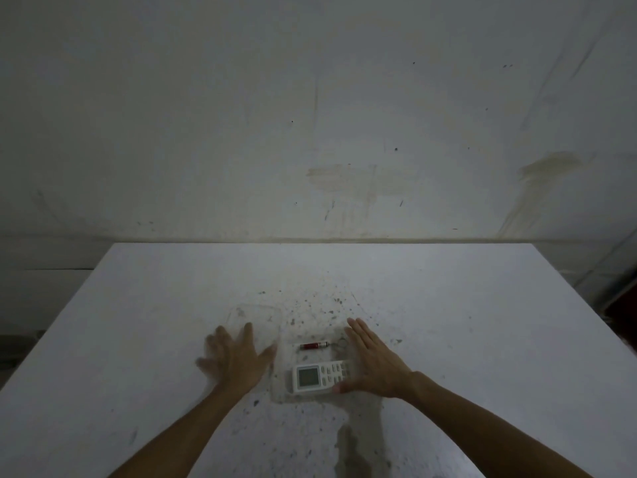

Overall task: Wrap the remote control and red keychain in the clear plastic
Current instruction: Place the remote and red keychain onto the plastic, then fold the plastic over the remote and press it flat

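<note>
**Both hands flat on the plastic, nothing folded yet**

Stained grey wall [310, 115] rises behind a pale, speckled counter [482, 322], and the light is dim. Near the front edge we have the clear plastic [255, 313] spread flat; it is hard to trace, but one rounded corner shows at the far left and a faint edge runs below the remote. On it lies the remote control [319, 376], lengthwise across us with its screen to our left. Just beyond it, close but apart, lies the red keychain [314, 346], its ring pointing right.

Our left hand [238, 362] is spread wide, palm down, pressing on the left part of the sheet; it is blurred, and it grips nothing. Our right hand [374, 365] is open too, fingers straight and together, covering the right end of the remote, with the thumb [344, 386] at the remote's near corner. Whether it presses the remote or only rests there, we cannot tell.

We judge the wrap is only starting. The keychain is small and loose, so lifting a flap too fast could roll it off the sheet. The film is thin and nearly invisible here, so we may miss its edge or fold it unevenly, leaving one end of the remote bare. It may also spring open once we let go.
</note>
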